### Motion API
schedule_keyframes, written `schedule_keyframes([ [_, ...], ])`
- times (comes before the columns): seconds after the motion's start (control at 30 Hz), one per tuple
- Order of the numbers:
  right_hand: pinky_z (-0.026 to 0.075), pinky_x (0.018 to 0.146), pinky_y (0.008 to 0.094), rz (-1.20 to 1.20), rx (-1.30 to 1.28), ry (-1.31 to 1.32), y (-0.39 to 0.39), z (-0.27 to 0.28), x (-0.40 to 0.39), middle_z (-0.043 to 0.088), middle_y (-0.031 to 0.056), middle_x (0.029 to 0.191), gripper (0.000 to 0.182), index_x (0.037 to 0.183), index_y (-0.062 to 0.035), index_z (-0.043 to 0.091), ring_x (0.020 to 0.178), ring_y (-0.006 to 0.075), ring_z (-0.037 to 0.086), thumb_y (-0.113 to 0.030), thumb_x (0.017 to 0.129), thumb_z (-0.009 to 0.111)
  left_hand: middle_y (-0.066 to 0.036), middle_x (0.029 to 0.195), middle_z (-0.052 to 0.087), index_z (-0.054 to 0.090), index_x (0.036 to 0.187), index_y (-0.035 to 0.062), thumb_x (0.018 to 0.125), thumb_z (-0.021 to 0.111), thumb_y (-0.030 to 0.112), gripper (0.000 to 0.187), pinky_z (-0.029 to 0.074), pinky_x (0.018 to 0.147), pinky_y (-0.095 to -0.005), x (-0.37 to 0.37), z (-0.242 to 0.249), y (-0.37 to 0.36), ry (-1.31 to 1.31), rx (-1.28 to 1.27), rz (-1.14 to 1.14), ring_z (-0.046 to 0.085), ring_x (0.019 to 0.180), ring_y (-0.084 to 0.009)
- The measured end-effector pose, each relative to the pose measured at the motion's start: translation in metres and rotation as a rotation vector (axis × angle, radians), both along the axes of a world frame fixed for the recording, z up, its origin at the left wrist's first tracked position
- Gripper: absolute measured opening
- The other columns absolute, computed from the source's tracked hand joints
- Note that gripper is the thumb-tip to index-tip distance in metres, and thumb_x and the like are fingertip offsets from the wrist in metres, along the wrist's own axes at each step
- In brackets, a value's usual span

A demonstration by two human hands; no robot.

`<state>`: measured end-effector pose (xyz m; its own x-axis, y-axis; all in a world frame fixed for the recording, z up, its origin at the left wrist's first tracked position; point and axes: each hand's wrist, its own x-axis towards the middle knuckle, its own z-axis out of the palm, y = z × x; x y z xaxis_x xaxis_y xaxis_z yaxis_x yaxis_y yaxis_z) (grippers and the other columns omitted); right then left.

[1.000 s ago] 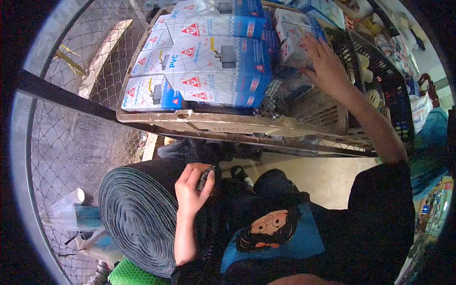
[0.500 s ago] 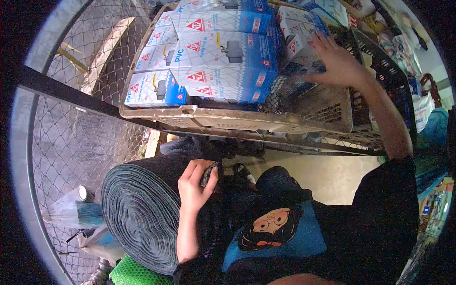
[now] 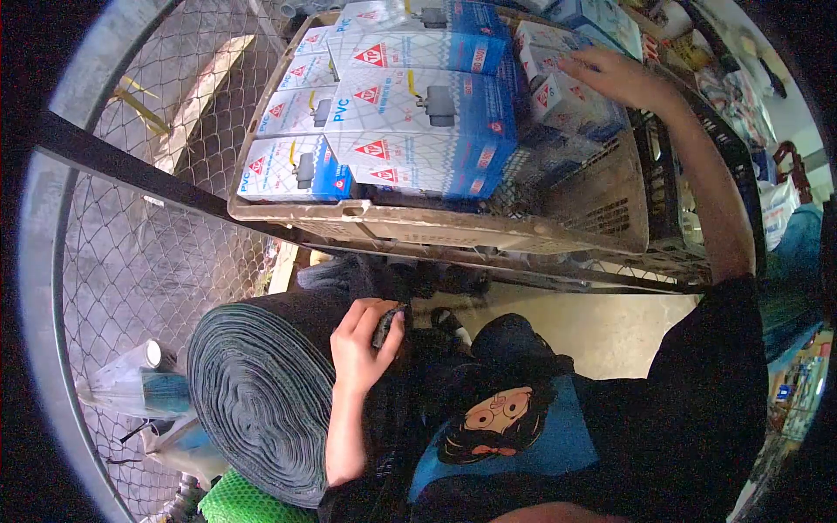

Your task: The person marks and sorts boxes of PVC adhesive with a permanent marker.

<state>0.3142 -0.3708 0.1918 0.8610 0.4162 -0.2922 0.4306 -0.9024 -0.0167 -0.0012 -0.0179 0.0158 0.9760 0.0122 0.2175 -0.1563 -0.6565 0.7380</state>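
My right hand [image 3: 615,78] reaches across to the right side of a worn plastic crate [image 3: 558,238]. Its fingers are stretched out, their tips at the small white-and-blue boxes [image 3: 558,100] stacked there. Beside these, larger PVC valve boxes [image 3: 384,98] with red triangle logos fill the left and middle of the crate. Lower down, my left hand [image 3: 359,342] is closed, fingers curled around a small dark crumpled thing [image 3: 384,327] whose kind does not show. That hand is beside a big roll of dark netting [image 3: 261,401].
Wire mesh fencing [image 3: 113,288] with a dark metal bar [image 3: 131,179] runs along the left. Black crates [image 3: 715,148] stand on the right. A green mesh roll [image 3: 248,501] and a bagged item [image 3: 139,379] are at lower left.
My right hand has drawn its spread fingers closer together and lowered them to the small boxes. The left hand keeps its hold. The view has shifted slightly.
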Motion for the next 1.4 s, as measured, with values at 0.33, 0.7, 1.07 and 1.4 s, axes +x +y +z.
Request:
schedule_keyframes([
  [0.33, 0.047, 0.101, 0.0445, 0.395, 0.189, -0.270, 0.062, -0.032, -0.020, 0.061, 0.0180, 0.125, 0.078, 0.142, -0.0116, 0.048, 0.120, 0.0352, 0.059, -0.025, 0.074, 0.083, -0.014, 0.094, 0.068, 0.067, 0.093, 0.0000, 0.083, 0.072, 0.005, 0.012, 0.054, 0.076, -0.0352, 0.001, -0.001, 0.000, -0.015, -0.010, -0.001, 0.069, 0.083, -0.0297],
  [0.7, 0.050, 0.098, 0.0459, 0.406, 0.214, -0.401, 0.061, -0.052, -0.004, 0.058, 0.0144, 0.131, 0.078, 0.132, -0.0068, 0.056, 0.117, 0.0365, 0.060, -0.031, 0.065, 0.088, -0.009, 0.092, 0.068, 0.070, 0.092, 0.0050, 0.083, 0.073, 0.013, 0.012, 0.057, 0.066, -0.0347, 0.003, -0.006, 0.003, -0.089, 0.055, -0.008, 0.070, 0.077, -0.0263],
  [1.07, 0.051, 0.096, 0.0473, 0.425, 0.173, -0.468, 0.057, -0.053, -0.005, 0.049, 0.0142, 0.137, 0.080, 0.138, -0.0095, 0.052, 0.116, 0.0389, 0.059, -0.025, 0.068, 0.088, -0.011, 0.095, 0.068, 0.069, 0.097, 0.0043, 0.083, 0.073, 0.011, 0.017, 0.056, 0.073, -0.0366, 0.000, -0.004, 0.004, -0.028, 0.048, -0.027, 0.070, 0.085, -0.0296],
  [1.4, 0.046, 0.106, 0.0441, 0.356, 0.430, -0.247, 0.033, -0.079, 0.027, 0.048, 0.0133, 0.145, 0.075, 0.140, -0.0076, 0.050, 0.129, 0.0344, 0.053, -0.019, 0.074, 0.084, -0.009, 0.097, 0.068, 0.069, 0.098, 0.0060, 0.083, 0.073, 0.012, 0.017, 0.057, 0.074, -0.0368, -0.001, -0.007, 0.003, -0.030, 0.055, -0.032, 0.070, 0.086, -0.0282],
])
